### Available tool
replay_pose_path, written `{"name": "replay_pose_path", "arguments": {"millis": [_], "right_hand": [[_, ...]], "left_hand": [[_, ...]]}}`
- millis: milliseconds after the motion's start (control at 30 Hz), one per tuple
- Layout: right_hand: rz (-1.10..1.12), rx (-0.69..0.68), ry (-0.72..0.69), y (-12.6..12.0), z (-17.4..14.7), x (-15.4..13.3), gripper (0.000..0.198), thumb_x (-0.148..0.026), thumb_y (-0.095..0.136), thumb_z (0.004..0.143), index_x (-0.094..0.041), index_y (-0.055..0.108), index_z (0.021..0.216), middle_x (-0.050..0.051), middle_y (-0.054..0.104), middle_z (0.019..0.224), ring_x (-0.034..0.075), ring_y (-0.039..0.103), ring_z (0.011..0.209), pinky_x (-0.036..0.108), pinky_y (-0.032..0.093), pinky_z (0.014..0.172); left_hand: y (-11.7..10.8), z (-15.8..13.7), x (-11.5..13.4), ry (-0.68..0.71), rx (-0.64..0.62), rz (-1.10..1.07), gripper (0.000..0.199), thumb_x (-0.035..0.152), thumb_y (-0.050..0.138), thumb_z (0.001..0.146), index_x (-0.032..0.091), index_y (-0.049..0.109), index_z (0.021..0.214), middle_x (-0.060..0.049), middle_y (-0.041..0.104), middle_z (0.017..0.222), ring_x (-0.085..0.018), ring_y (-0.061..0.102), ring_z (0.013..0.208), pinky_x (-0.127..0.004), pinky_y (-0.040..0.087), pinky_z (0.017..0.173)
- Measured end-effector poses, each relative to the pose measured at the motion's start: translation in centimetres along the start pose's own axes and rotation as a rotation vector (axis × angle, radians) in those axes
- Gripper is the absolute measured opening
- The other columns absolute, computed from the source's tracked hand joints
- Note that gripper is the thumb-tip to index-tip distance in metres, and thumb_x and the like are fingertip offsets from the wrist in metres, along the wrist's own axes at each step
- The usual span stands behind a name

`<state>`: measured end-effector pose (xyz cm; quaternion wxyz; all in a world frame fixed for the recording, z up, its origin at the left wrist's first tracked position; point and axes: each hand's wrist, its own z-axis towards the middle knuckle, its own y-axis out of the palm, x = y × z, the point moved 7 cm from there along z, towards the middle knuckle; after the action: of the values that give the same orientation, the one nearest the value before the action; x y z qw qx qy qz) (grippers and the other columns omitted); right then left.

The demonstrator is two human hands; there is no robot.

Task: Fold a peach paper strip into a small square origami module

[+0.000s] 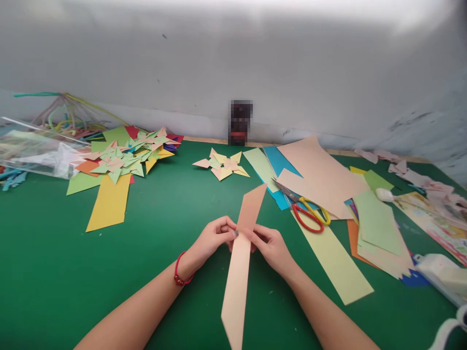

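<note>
Between my hands is a long peach paper strip (237, 274) with slanted ends, raised above the green table. My left hand (217, 238), with a red bracelet on its wrist, pinches the strip's left edge near a crosswise bend. On the opposite edge, my right hand (272, 245) grips it with thumb and fingers. The strip's far part tilts up past the hands, and its near end runs out of the bottom of the view. Farther back lies a folded paper star (222, 164) in peach and yellow. Scissors (308, 209) with red and yellow handles rest on papers to the right.
A pile of folded paper stars (122, 158) lies on coloured sheets at back left, beside a clear plastic bag (40, 153). Large peach paper (321, 170) and green strips (332, 260) spread over the right side. A white wall rises behind the green table (47, 272).
</note>
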<state>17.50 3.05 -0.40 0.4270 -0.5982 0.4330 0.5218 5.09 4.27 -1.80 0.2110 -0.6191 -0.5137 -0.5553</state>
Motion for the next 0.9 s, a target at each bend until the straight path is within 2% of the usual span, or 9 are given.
{"name": "replay_pose_path", "arguments": {"millis": [100,233,333,433,500,600,700,800,900], "right_hand": [[0.003,0.002,0.011,0.0,0.1,0.0,0.026,-0.033,0.053,0.083,-0.015,0.059,0.064,-0.003,0.051,0.054,0.009,0.047,0.051,0.021,0.038,0.049],[0.078,-0.034,0.033,0.2,0.2,0.2,0.024,-0.033,0.052,0.083,-0.015,0.063,0.072,-0.002,0.052,0.056,0.010,0.048,0.052,0.022,0.040,0.051],[0.150,-0.092,0.048,0.6,0.2,0.3,0.021,-0.033,0.054,0.082,-0.016,0.064,0.088,0.000,0.055,0.065,0.011,0.049,0.057,0.023,0.041,0.053],[0.204,-0.142,0.067,1.0,0.1,0.4,0.030,-0.033,0.057,0.080,-0.017,0.061,0.105,0.002,0.057,0.074,0.012,0.049,0.062,0.024,0.042,0.056],[0.236,-0.107,0.076,0.6,0.2,0.5,0.031,-0.033,0.056,0.080,-0.017,0.061,0.106,0.003,0.058,0.075,0.013,0.049,0.064,0.025,0.041,0.057],[0.311,0.004,0.101,-0.4,0.4,0.7,0.034,-0.032,0.058,0.079,-0.018,0.060,0.110,0.004,0.059,0.079,0.014,0.049,0.065,0.025,0.040,0.055],[0.340,0.068,0.112,-0.9,0.5,0.8,0.037,-0.033,0.060,0.077,-0.018,0.059,0.110,0.005,0.060,0.080,0.014,0.049,0.064,0.025,0.040,0.055],[0.319,0.050,0.094,-0.6,0.5,0.8,0.030,-0.034,0.060,0.076,-0.017,0.064,0.100,0.005,0.060,0.079,0.014,0.050,0.064,0.025,0.040,0.056],[0.312,0.003,0.087,-0.1,0.4,0.8,0.029,-0.033,0.058,0.078,-0.018,0.063,0.102,0.002,0.059,0.073,0.012,0.049,0.061,0.025,0.041,0.058]], "left_hand": [[0.1,-0.1,0.1,0.029,0.012,0.071,0.013,0.025,0.059,0.075,0.015,0.051,0.080,0.003,0.056,0.062,-0.010,0.054,0.057,-0.022,0.041,0.058],[0.2,-0.1,0.2,0.108,-0.001,0.113,0.014,0.028,0.055,0.079,0.016,0.049,0.084,0.000,0.059,0.070,-0.012,0.057,0.066,-0.024,0.043,0.064],[0.0,-0.1,0.1,0.117,0.018,0.106,0.015,0.028,0.056,0.079,0.016,0.048,0.082,0.001,0.059,0.071,-0.012,0.057,0.066,-0.024,0.043,0.065],[-0.1,-0.1,0.3,0.136,0.046,0.125,0.015,0.030,0.054,0.080,0.016,0.049,0.085,0.000,0.060,0.071,-0.013,0.058,0.066,-0.025,0.044,0.065],[0.0,-0.2,0.7,0.184,0.058,0.145,0.019,0.030,0.049,0.083,0.016,0.050,0.097,-0.002,0.061,0.075,-0.013,0.059,0.068,-0.026,0.046,0.066],[0.2,-0.5,1.7,0.293,0.075,0.196,0.030,0.026,0.049,0.084,0.019,0.047,0.113,-0.006,0.061,0.095,-0.015,0.059,0.078,-0.029,0.048,0.072],[0.4,-0.8,2.6,0.385,0.073,0.338,0.022,0.023,0.056,0.079,0.019,0.059,0.101,-0.007,0.059,0.103,-0.016,0.057,0.088,-0.029,0.046,0.080],[0.3,-1.2,3.2,0.465,0.092,0.462,0.010,0.022,0.060,0.076,0.019,0.066,0.084,-0.006,0.062,0.091,-0.016,0.058,0.084,-0.028,0.046,0.077],[-0.1,-1.3,3.3,0.503,0.137,0.507,0.005,0.021,0.062,0.075,0.018,0.066,0.076,-0.004,0.063,0.082,-0.015,0.059,0.078,-0.027,0.045,0.074]]}}
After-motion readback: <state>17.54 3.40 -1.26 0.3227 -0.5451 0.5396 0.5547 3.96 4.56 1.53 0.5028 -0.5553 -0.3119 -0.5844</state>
